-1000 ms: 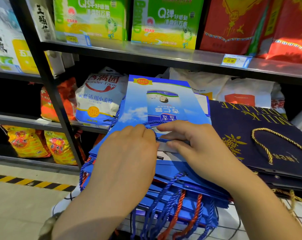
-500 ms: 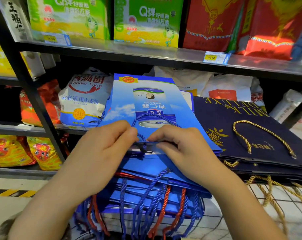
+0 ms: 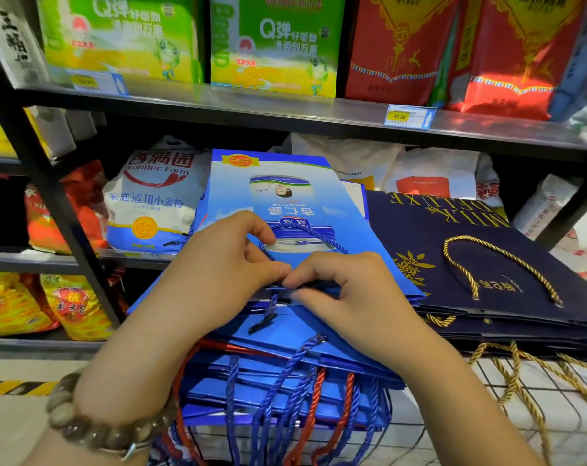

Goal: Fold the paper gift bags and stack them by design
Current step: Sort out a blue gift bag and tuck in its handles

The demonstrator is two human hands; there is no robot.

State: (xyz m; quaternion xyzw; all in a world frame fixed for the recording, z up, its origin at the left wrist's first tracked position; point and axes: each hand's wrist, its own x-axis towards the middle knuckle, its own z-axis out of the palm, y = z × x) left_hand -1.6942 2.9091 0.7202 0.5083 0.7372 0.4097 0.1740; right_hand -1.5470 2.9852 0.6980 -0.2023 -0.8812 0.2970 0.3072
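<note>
Pinching near edge of top blue bag (image 3: 287,193): left hand (image 3: 218,274), right hand (image 3: 349,297), fingers curled, tips meeting. Bag lies flat atop blue stack (image 3: 285,395). Navy stack (image 3: 487,260) just right. Flour sack (image 3: 157,203) behind.

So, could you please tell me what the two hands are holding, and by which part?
Both the left hand and right hand pinch the top blue gift bag at its near edge, beside its rope handle.
</note>
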